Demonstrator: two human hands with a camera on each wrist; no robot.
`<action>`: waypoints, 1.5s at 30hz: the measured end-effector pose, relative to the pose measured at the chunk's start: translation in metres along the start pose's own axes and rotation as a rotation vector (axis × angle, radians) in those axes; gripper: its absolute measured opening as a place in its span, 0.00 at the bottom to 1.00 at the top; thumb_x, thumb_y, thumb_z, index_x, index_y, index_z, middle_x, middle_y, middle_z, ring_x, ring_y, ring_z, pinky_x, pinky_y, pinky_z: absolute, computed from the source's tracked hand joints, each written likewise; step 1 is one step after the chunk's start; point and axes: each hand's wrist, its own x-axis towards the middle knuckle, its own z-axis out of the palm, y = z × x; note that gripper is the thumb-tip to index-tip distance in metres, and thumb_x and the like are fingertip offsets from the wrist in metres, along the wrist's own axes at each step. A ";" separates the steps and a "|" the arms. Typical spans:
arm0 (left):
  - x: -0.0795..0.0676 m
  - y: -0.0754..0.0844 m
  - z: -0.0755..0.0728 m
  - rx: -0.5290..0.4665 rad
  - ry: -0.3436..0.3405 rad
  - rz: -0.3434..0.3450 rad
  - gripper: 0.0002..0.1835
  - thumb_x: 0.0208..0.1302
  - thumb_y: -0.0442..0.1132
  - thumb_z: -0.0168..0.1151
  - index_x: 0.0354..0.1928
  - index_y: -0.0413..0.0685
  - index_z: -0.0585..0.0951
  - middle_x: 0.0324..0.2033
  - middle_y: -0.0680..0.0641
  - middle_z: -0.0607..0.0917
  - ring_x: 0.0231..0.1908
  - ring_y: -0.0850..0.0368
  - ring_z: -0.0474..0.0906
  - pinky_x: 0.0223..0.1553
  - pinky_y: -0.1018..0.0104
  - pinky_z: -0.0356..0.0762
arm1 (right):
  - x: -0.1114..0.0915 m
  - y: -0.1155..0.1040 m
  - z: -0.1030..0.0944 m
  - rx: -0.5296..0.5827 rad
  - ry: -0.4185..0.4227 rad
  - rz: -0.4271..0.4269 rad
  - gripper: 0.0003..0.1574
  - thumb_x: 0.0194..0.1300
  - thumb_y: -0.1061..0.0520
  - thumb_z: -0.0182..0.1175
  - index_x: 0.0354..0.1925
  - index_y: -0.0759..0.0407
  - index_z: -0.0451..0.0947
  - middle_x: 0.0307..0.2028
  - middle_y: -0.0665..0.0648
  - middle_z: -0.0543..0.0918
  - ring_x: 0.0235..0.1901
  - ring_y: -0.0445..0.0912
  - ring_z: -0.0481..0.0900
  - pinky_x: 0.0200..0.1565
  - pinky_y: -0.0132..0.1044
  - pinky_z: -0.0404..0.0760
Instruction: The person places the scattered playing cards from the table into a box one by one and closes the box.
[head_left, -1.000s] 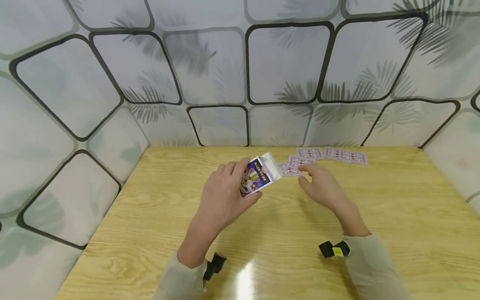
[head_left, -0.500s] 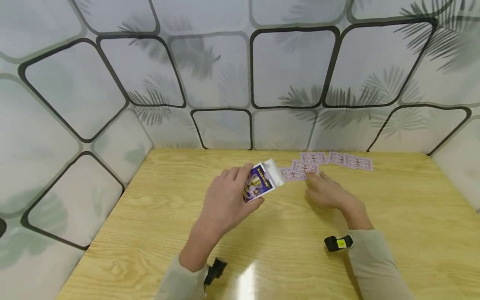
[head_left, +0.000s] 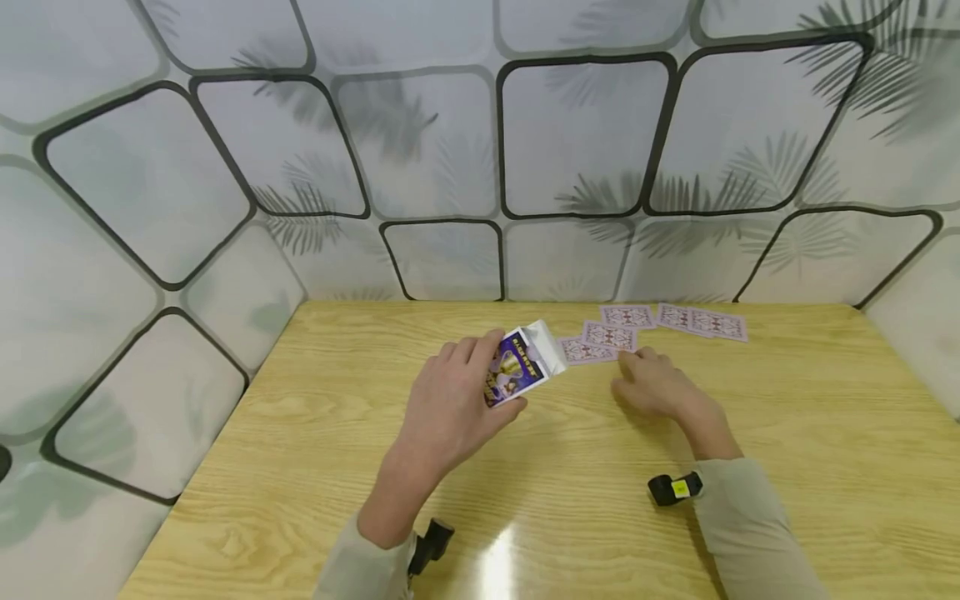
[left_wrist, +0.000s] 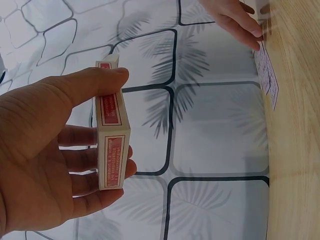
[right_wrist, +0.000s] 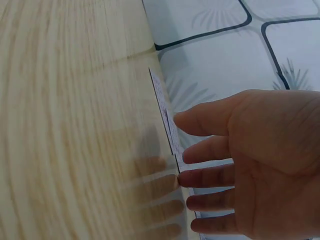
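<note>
My left hand (head_left: 450, 404) holds a card box (head_left: 515, 367) above the table, thumb on one side and fingers on the other. The box has a purple front, and its white flap (head_left: 549, 346) stands out at the far end. In the left wrist view, red printed panels show on the narrow sides of the card box (left_wrist: 113, 155). My right hand (head_left: 663, 387) is low at the table, fingertips beside the right end of the nearest playing card (head_left: 583, 351). In the right wrist view, the fingers (right_wrist: 207, 177) are extended and apart, near the cards, gripping nothing visible.
Other face-down playing cards (head_left: 628, 317) with a purple-red pattern lie toward the back, some overlapping, with another pair (head_left: 718, 325) further right. The wood-grain table (head_left: 337, 467) meets a patterned fabric wall (head_left: 427, 133) at its back edge.
My right hand has come down from above the cards to table level, and its fingertips have drawn slightly back. The left hand still holds the card box in much the same place.
</note>
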 end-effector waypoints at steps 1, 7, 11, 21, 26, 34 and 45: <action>0.000 0.001 0.000 0.001 -0.004 0.001 0.42 0.50 0.55 0.77 0.64 0.44 0.72 0.49 0.43 0.83 0.45 0.49 0.80 0.44 0.57 0.81 | 0.001 0.001 0.001 0.007 0.014 -0.012 0.40 0.72 0.51 0.47 0.72 0.74 0.54 0.68 0.83 0.55 0.65 0.81 0.52 0.62 0.74 0.57; 0.002 0.006 0.001 -0.008 -0.029 0.018 0.42 0.51 0.55 0.77 0.65 0.44 0.72 0.49 0.42 0.83 0.46 0.48 0.81 0.44 0.57 0.81 | 0.002 0.015 0.006 -0.043 0.033 -0.065 0.41 0.74 0.51 0.49 0.73 0.75 0.51 0.71 0.79 0.53 0.67 0.79 0.51 0.63 0.73 0.56; 0.001 0.006 0.001 -0.005 -0.018 0.010 0.43 0.50 0.56 0.77 0.65 0.44 0.72 0.49 0.43 0.83 0.46 0.48 0.81 0.45 0.57 0.81 | 0.001 0.018 0.006 -0.067 0.033 -0.004 0.41 0.74 0.49 0.46 0.72 0.76 0.53 0.70 0.80 0.54 0.66 0.79 0.52 0.62 0.73 0.58; -0.001 0.005 -0.003 -0.002 -0.005 0.010 0.42 0.50 0.55 0.77 0.64 0.43 0.72 0.49 0.43 0.83 0.46 0.48 0.81 0.44 0.57 0.81 | -0.011 0.021 -0.008 -0.121 0.040 0.117 0.20 0.67 0.55 0.50 0.43 0.71 0.80 0.39 0.70 0.74 0.41 0.65 0.73 0.40 0.57 0.76; -0.002 0.004 -0.004 -0.004 -0.011 0.008 0.42 0.50 0.55 0.77 0.64 0.44 0.72 0.49 0.43 0.83 0.45 0.48 0.81 0.44 0.56 0.81 | -0.017 0.033 -0.013 -0.069 0.085 0.157 0.15 0.59 0.57 0.57 0.17 0.56 0.71 0.19 0.54 0.71 0.21 0.47 0.66 0.23 0.38 0.63; -0.004 0.002 -0.004 -0.004 -0.003 0.011 0.43 0.50 0.56 0.77 0.64 0.43 0.72 0.48 0.43 0.84 0.44 0.48 0.81 0.43 0.57 0.81 | -0.027 0.049 -0.011 -0.026 0.098 0.174 0.32 0.59 0.50 0.66 0.49 0.75 0.75 0.42 0.73 0.77 0.40 0.63 0.75 0.40 0.57 0.76; -0.004 0.001 -0.003 -0.014 0.011 0.011 0.42 0.50 0.54 0.78 0.64 0.43 0.72 0.48 0.42 0.84 0.43 0.49 0.81 0.41 0.57 0.81 | -0.040 0.061 -0.017 0.021 0.034 0.167 0.36 0.53 0.46 0.73 0.42 0.76 0.74 0.37 0.69 0.74 0.39 0.62 0.72 0.40 0.54 0.74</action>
